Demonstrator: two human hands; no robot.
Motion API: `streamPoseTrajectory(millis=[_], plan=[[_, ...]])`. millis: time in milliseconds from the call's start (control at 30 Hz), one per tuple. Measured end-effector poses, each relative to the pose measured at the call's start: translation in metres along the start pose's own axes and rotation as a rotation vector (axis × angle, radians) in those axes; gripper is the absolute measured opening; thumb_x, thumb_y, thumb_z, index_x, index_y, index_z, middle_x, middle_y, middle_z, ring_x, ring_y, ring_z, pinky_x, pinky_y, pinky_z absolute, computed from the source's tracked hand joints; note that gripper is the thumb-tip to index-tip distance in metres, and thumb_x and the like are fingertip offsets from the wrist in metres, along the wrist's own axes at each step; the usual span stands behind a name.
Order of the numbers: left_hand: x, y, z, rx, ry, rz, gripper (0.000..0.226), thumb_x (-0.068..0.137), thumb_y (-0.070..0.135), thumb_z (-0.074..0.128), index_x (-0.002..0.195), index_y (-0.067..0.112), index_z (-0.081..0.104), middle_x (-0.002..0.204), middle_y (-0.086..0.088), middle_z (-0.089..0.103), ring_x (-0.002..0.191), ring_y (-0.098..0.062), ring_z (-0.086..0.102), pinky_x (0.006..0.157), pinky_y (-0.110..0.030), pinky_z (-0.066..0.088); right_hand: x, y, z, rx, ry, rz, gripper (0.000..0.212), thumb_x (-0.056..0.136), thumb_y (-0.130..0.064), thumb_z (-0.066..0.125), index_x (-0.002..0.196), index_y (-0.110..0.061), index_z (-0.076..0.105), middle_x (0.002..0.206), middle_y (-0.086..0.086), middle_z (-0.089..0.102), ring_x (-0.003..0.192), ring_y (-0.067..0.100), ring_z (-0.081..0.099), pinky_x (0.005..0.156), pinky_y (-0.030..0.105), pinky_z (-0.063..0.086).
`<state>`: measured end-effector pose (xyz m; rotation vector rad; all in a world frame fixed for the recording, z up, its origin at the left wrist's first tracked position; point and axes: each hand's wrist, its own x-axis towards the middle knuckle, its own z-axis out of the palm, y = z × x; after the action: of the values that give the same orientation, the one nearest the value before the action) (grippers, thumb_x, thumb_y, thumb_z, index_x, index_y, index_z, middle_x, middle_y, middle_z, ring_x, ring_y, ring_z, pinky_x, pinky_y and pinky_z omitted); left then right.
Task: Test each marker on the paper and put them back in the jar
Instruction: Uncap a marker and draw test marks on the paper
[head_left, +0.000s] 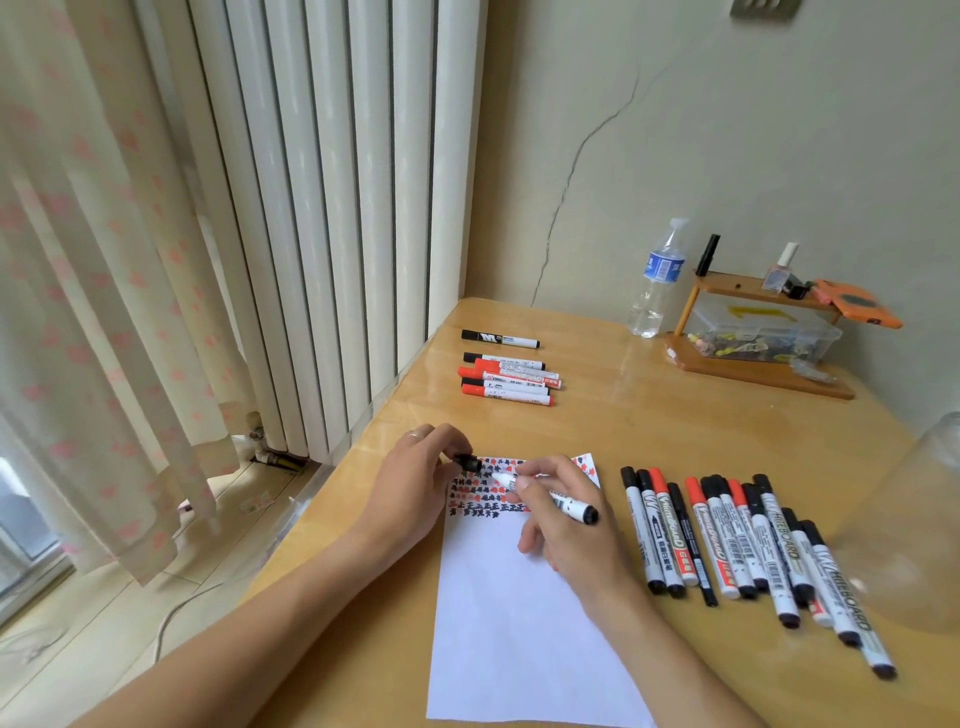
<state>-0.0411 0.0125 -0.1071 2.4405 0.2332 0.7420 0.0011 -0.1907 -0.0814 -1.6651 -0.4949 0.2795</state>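
A white paper (519, 613) lies on the wooden table (649, 431), its top rows filled with black and red marks. My right hand (566, 514) grips a white marker (566, 503) with a black end, its tip over the marked rows. My left hand (415, 478) pinches the black cap (467, 462) just left of that tip. Several black and red markers (748, 545) lie in a row right of the paper. A second group of markers (509, 376) lies farther back. The clear glass jar (914, 525) lies at the right edge.
A water bottle (655, 280) stands at the back by the wall. Beside it a small wooden shelf (753, 364) holds a clear plastic box, small bottles and an orange item. A radiator (322, 208) and a curtain (93, 260) lie left of the table.
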Motion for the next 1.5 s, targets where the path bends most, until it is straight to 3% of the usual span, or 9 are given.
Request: streamPoseTrajectory(millis=[500,667,767,867,967,1133,1233,1400,1500], plan=[[-0.006,0.009,-0.009,-0.134,-0.129,0.205,0.022,0.091,0.003,0.069,0.102,0.021,0.059,0.102,0.012,0.056,0.095,-0.003,0.051,0.072,-0.009,0.036,-0.002,-0.001,-0.003,0.034,-0.1,-0.02,0.007,0.095,-0.023,0.075,0.1,-0.023,0.069,0.099,0.003,0.074,0.049,0.015,0.058,0.044,0.022,0.035],[-0.006,0.005,-0.005,-0.117,-0.127,0.141,0.028,0.094,0.003,0.064,0.105,0.027,0.056,0.101,0.012,0.066,0.097,-0.005,0.055,0.072,-0.016,0.039,-0.002,-0.006,-0.003,0.091,-0.017,-0.016,0.032,0.092,-0.051,0.062,0.101,-0.022,0.073,0.09,0.011,0.069,0.061,0.026,0.066,0.048,0.031,0.041],[-0.005,0.003,-0.006,-0.101,-0.093,0.131,0.027,0.096,0.004,0.062,0.109,0.026,0.058,0.102,0.011,0.065,0.095,-0.004,0.053,0.072,-0.014,0.038,0.002,0.001,-0.01,-0.01,0.071,-0.07,0.007,0.097,-0.027,0.071,0.091,-0.024,0.073,0.086,-0.001,0.068,0.058,0.021,0.065,0.051,0.031,0.046],[-0.005,0.003,-0.002,-0.052,-0.122,0.206,0.029,0.095,0.004,0.065,0.119,0.021,0.068,0.108,0.007,0.064,0.1,-0.007,0.05,0.082,-0.015,0.038,0.006,0.012,-0.018,-0.331,0.044,-0.184,0.013,0.093,-0.015,0.074,0.09,-0.028,0.073,0.088,-0.016,0.072,0.073,0.008,0.068,0.067,0.028,0.054],[-0.007,0.004,0.002,-0.014,-0.169,0.271,0.026,0.095,0.01,0.068,0.118,0.019,0.074,0.109,0.0,0.062,0.104,-0.017,0.055,0.089,-0.026,0.046,0.003,0.014,-0.017,-0.556,-0.002,-0.256,0.014,0.087,-0.021,0.079,0.094,-0.031,0.071,0.091,-0.024,0.066,0.089,0.0,0.059,0.074,0.015,0.044],[-0.01,0.01,-0.003,-0.007,-0.191,0.343,0.024,0.097,0.016,0.063,0.118,0.015,0.074,0.109,-0.004,0.062,0.101,-0.021,0.059,0.084,-0.024,0.045,-0.001,0.016,-0.01,-0.651,-0.013,-0.3,0.019,0.087,-0.025,0.078,0.097,-0.031,0.064,0.092,-0.013,0.062,0.091,0.008,0.056,0.08,0.034,0.049],[-0.011,0.013,-0.004,0.001,-0.234,0.369,0.027,0.095,0.022,0.059,0.117,0.014,0.074,0.106,-0.006,0.062,0.099,-0.023,0.06,0.083,-0.033,0.05,-0.002,0.02,-0.013,-0.647,-0.008,-0.323,0.017,0.087,-0.025,0.078,0.095,-0.03,0.064,0.095,-0.015,0.064,0.093,0.007,0.059,0.082,0.034,0.05],[-0.012,0.012,-0.004,-0.001,-0.232,0.387,0.028,0.096,0.023,0.057,0.115,0.013,0.075,0.102,-0.006,0.061,0.094,-0.02,0.059,0.08,-0.022,0.043,-0.003,0.021,-0.014,-0.641,0.019,-0.347,0.012,0.088,-0.033,0.079,0.091,-0.029,0.068,0.092,-0.02,0.068,0.091,0.001,0.06,0.078,0.026,0.048],[-0.012,0.011,-0.003,-0.006,-0.226,0.427,0.025,0.096,0.022,0.058,0.112,0.012,0.075,0.099,-0.006,0.059,0.09,-0.019,0.057,0.077,-0.023,0.044,-0.005,0.019,-0.015,-0.655,0.027,-0.317,0.02,0.09,-0.048,0.072,0.09,-0.029,0.068,0.088,-0.018,0.07,0.086,0.002,0.061,0.075,0.034,0.051]])
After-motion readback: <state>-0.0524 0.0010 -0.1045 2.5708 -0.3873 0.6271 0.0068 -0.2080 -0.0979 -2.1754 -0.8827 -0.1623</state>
